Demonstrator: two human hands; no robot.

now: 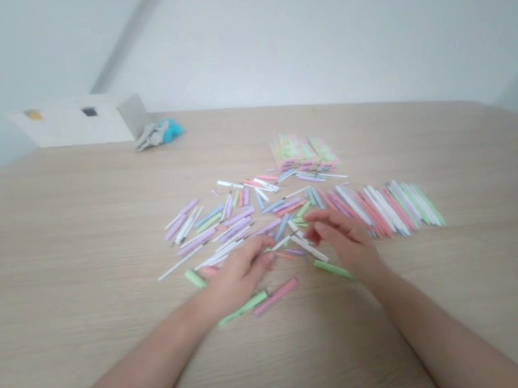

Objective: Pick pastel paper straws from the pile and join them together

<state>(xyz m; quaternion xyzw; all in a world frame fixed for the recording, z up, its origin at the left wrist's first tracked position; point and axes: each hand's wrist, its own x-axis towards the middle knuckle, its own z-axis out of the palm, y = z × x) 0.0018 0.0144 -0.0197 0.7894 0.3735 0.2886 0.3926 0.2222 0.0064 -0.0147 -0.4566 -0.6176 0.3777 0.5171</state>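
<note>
My left hand [239, 272] pinches a thin white pen [281, 242] between thumb and fingertips, its narrow end toward my other hand. Just to the right, my right hand [348, 242] hovers with fingers curved and apart, and I make out nothing in them. Between the hands lies a white pen piece [316, 250]. A green pen piece [332, 269] rests beneath my right palm. Near my left wrist are a green piece [245, 307] and a pink piece [276, 297]. Many loose pastel pens and caps [237, 224] are scattered beyond my hands. Blur hides fine detail.
To the right, a neat row of pink, white and green pens [387, 210] lies side by side. Behind the pile sit stacked small printed packs [304, 151]. A white box [75, 124] stands back left, with a grey and blue crumpled item [158, 133] beside it. A wall closes the rear.
</note>
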